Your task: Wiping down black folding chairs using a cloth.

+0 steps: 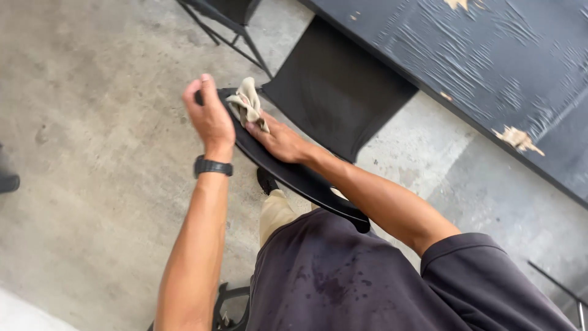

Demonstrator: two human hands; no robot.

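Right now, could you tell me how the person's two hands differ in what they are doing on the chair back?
The right hand presses a beige cloth flat against the black chair back; the left hand grips its end, without cloth. The left wrist wears a black watch; the right is bare. Both touch the chair back.

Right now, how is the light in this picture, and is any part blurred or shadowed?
Head view: soft, even daylight, no harsh glare; the left hand is slightly motion-blurred at the chair back; the right hand and beige cloth look sharper; the concrete floor shows only faint shadows.
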